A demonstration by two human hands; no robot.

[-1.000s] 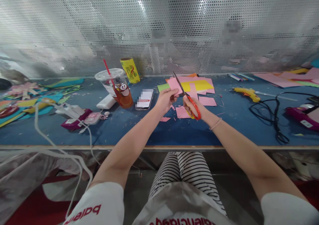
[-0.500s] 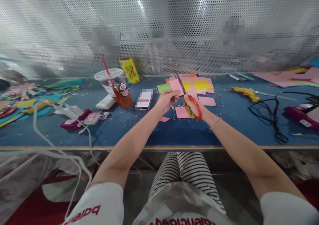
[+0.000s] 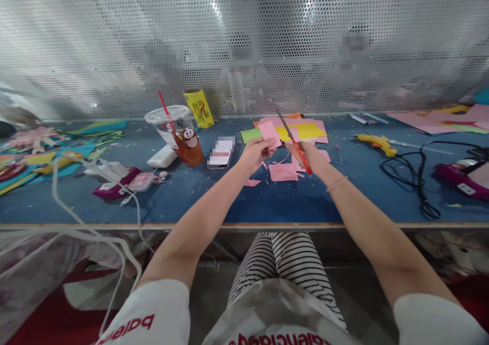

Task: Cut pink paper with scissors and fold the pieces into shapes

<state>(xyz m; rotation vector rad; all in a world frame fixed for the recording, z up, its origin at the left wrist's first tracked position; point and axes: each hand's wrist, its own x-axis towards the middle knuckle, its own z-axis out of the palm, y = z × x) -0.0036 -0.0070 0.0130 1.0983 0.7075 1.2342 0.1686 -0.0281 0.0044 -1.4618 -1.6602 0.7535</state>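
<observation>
The left hand (image 3: pixel 258 152) has its fingers pinched on the lower edge of a small pink paper (image 3: pixel 269 129), which stands up beyond their tips. The right hand (image 3: pixel 314 155) has its fingers wrapped on the scissors (image 3: pixel 296 148); how they sit in the handles is hidden. The blades point up and away, just right of the paper; whether they touch it, I cannot tell.

The main risk seems to be the left fingertips: they sit close to the blades, so a wrist turn leftward could bring the edge onto skin. With only its lower edge held, the paper could bend or swing if a blade pushes its free end, leaving a crooked edge. Beyond the fingers, the yellow sheet (image 3: pixel 311 130) lies under the blades and could be nicked if the scissors dip. Nearer than the fingers, a pink scrap (image 3: pixel 283 172) lies among trimmings on the worktop (image 3: pixel 214 205); a dropped piece could get mixed in there. The phone (image 3: pixel 228 151), left of the left fingers, appears safely apart.
</observation>
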